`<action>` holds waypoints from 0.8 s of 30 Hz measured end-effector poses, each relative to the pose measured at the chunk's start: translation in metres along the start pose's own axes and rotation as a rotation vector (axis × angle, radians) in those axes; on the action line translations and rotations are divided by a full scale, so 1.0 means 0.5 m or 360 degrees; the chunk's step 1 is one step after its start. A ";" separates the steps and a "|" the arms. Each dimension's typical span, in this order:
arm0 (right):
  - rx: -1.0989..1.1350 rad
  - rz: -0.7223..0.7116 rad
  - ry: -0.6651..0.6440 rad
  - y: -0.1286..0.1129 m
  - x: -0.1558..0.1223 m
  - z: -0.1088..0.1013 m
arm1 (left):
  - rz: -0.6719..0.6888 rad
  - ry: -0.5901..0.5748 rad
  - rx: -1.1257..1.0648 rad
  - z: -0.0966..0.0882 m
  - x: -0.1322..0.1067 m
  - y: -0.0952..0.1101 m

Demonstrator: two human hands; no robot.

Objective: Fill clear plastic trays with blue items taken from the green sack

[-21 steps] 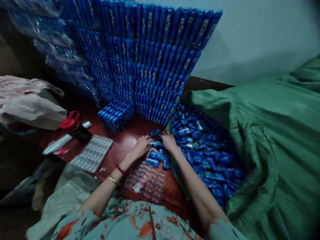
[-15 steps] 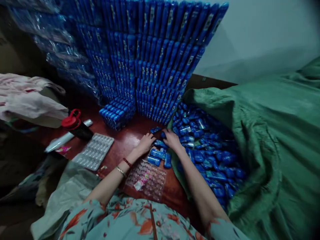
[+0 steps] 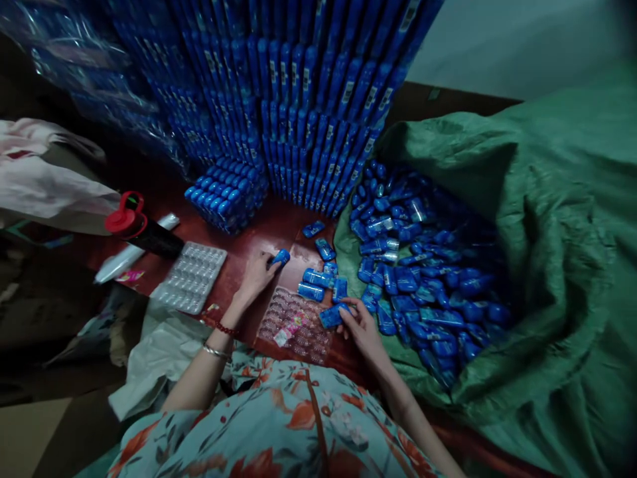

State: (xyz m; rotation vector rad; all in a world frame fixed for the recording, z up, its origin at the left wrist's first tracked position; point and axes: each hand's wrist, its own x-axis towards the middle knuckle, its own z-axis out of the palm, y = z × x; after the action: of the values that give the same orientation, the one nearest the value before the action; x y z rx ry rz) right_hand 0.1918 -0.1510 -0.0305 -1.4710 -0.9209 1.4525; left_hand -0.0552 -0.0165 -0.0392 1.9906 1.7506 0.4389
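Observation:
My left hand (image 3: 255,277) is closed on a small blue packet (image 3: 280,257) above the red-brown table (image 3: 279,232). My right hand (image 3: 359,323) holds another blue packet (image 3: 332,316) over the near edge of a clear blister tray (image 3: 294,325). Several loose blue packets (image 3: 318,279) lie on the table between my hands. To the right, a large green sack (image 3: 547,232) lies open, with a heap of blue packets (image 3: 423,265) inside it.
A tall stack of blue packets (image 3: 298,99) rises at the back, with a low bundle (image 3: 223,199) in front. A second clear tray (image 3: 192,275), a red-capped dark bottle (image 3: 142,232), a white tube (image 3: 124,259) and white cloth (image 3: 159,358) lie to the left.
Both hands have drawn back from the loose pile toward me, each now with a blue packet. The view has tilted down and closer.

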 end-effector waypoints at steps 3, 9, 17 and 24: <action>0.0007 -0.0010 0.0077 0.010 0.008 0.005 | -0.0046 -0.0068 -0.0150 -0.024 0.009 -0.014; 0.0013 -0.0015 0.0115 -0.006 0.014 -0.011 | 0.0050 -0.0117 -0.0282 -0.053 0.056 -0.005; 0.0236 0.0130 0.0070 -0.001 -0.006 -0.005 | 0.0420 -0.0389 -0.0050 -0.020 0.070 0.014; 0.0174 0.0085 0.0174 0.003 -0.004 -0.017 | 0.0001 0.0038 0.0024 -0.034 0.020 0.002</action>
State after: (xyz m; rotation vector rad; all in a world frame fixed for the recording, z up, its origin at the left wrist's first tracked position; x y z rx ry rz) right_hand 0.2002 -0.1543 -0.0316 -1.4880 -0.7295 1.4233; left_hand -0.0614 -0.0045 -0.0249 2.0043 1.7727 0.4525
